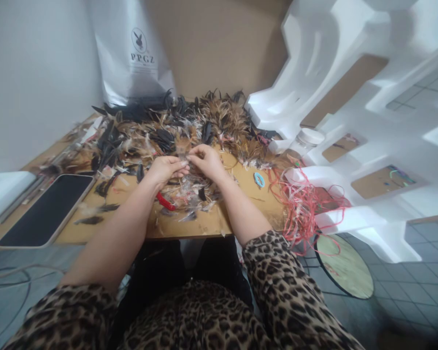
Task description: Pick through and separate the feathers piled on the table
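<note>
Across the tabletop (255, 214), a heap of feathers (222, 114) fills the far side. Nearer, the left hand (166, 171) pinches a small brown tuft (183, 146); the right hand (207, 163) has fingertips closed beside it, contents unclear. Light pressure low on the tuft should avoid crushing.

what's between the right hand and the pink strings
In the head view, a blue ring lies on the tabletop between the right hand and the pink strings.
</note>
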Demonstrator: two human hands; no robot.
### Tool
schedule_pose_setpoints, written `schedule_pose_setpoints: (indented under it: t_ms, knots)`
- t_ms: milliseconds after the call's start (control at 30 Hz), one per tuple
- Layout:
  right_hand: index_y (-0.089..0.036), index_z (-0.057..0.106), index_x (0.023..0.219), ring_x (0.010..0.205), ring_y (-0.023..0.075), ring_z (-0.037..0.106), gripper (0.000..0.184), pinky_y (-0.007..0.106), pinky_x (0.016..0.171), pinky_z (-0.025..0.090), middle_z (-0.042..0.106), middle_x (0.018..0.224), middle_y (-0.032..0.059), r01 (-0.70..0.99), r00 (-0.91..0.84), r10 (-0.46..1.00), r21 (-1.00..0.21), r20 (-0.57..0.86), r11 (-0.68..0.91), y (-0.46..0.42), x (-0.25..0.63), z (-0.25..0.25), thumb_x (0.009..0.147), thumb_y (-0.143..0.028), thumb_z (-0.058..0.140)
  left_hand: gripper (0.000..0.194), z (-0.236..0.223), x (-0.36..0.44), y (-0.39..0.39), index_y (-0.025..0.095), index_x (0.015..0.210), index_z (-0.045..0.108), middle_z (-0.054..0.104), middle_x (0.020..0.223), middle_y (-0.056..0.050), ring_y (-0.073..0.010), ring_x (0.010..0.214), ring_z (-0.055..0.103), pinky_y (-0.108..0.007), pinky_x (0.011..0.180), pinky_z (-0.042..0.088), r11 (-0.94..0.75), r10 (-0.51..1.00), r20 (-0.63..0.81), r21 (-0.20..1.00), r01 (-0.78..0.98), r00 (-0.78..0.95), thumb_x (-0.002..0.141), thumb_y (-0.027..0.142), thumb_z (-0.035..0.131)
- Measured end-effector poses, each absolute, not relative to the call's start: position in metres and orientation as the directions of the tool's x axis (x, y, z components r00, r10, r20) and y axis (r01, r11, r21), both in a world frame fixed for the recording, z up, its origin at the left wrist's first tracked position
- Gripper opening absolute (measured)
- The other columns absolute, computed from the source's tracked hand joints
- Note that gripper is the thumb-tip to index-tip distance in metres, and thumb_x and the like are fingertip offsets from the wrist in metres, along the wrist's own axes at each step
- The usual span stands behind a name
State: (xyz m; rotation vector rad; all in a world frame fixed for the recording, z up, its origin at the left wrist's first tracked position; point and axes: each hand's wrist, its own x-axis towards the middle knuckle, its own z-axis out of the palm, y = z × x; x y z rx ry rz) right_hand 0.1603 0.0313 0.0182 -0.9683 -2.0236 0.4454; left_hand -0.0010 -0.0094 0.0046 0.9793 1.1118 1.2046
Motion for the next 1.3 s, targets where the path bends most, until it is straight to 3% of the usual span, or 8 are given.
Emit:
schedule_pose_setpoints:
  t_ms: [100,200,333,467,667,800,1033,1300]
  knots:
    - [-0.016,0.06,0.106,0.1,0.0181,0.056,0.04,0.03,0.089,0.04,0.063,0.108,0.0063,0.508,-0.259,0.748,-0.572,0.611,0.643,0.028,0.157,0.019,0.075,-0.041,0.061,0.004,0.004,-0.005,-0.006,0.007,0.072,0.067,0.069,0.072,-0.01,-0.0104,0.06,0.065,-0.014,0.052,0.049,0.139,0.989,-0.148,0.899,-0.415,0.011,0.072,0.011,0.065]
    - [-0.019,0.054,0.118,0.107,0.0219,0.053,0.053,0.036,0.094,0.037,0.058,0.118,0.0073,0.595,-0.313,0.736,-0.48,0.6,0.644,0.021,0.154,0.021,0.073,-0.045,0.062,0.005,0.002,-0.009,-0.002,0.009,0.076,0.066,0.07,0.075,-0.009,-0.0112,0.066,0.067,-0.017,0.059,0.052,0.151,0.986,-0.169,0.828,-0.539,0.016,0.075,0.009,0.061]
    - [-0.02,0.05,0.124,0.11,0.0255,0.05,0.055,0.041,0.096,0.031,0.057,0.122,0.0088,0.679,-0.43,0.718,-0.328,0.547,0.657,0.011,0.149,0.023,0.075,-0.043,0.061,0.005,0.001,-0.009,-0.003,0.011,0.078,0.065,0.071,0.08,-0.009,-0.0125,0.071,0.067,-0.026,0.071,0.054,0.198,0.978,-0.203,0.813,-0.548,0.052,0.075,0.009,0.062]
    - [-0.018,0.047,0.126,0.11,0.0269,0.049,0.055,0.042,0.097,0.029,0.056,0.124,0.011,0.72,-0.425,0.73,-0.29,0.535,0.631,0.008,0.148,0.024,0.077,-0.041,0.058,0.007,0.002,-0.007,-0.006,0.01,0.079,0.065,0.071,0.082,-0.009,-0.0139,0.074,0.067,-0.03,0.076,0.053,0.242,0.969,-0.232,0.822,-0.516,0.084,0.072,0.01,0.066]
    - [-0.018,0.049,0.125,0.11,0.0265,0.049,0.053,0.043,0.098,0.027,0.057,0.122,0.0102,0.704,-0.363,0.781,-0.4,0.508,0.588,0.008,0.148,0.023,0.078,-0.04,0.057,0.009,0.004,-0.004,-0.009,0.009,0.075,0.065,0.07,0.076,-0.009,-0.0129,0.071,0.067,-0.027,0.074,0.053,0.223,0.973,-0.226,0.851,-0.475,0.053,0.068,0.01,0.07]
    - [-0.018,0.057,0.115,0.104,0.0251,0.053,0.046,0.042,0.095,0.033,0.062,0.112,0.009,0.667,-0.344,0.803,-0.475,0.487,0.573,0.012,0.148,0.022,0.074,-0.039,0.061,0.009,0.004,-0.004,-0.008,0.009,0.072,0.065,0.069,0.074,-0.009,-0.0122,0.068,0.066,-0.025,0.07,0.053,0.204,0.976,-0.219,0.876,-0.437,0.016,0.066,0.011,0.071]
    - [-0.013,0.066,0.078,0.069,0.0107,0.057,0.023,0.024,0.07,0.044,0.066,0.074,0.0012,0.233,-0.359,0.866,-0.865,0.348,0.444,0.024,0.149,0.018,0.071,-0.035,0.063,0.007,0.004,-0.004,-0.008,0.009,0.073,0.067,0.068,0.068,-0.009,-0.0109,0.061,0.065,-0.016,0.055,0.05,0.123,0.989,-0.142,0.931,-0.345,-0.031,0.07,0.014,0.067]
    - [-0.014,0.064,0.068,0.06,0.0074,0.052,0.021,0.021,0.065,0.043,0.062,0.064,-0.0025,-0.008,-0.277,0.922,-0.96,0.272,0.28,0.025,0.143,0.011,0.063,-0.034,0.069,0.008,0.008,0.0,-0.012,0.007,0.072,0.067,0.069,0.068,-0.01,-0.0102,0.057,0.064,-0.015,0.053,0.049,0.15,0.988,-0.149,0.941,-0.304,0.029,0.067,0.012,0.07]
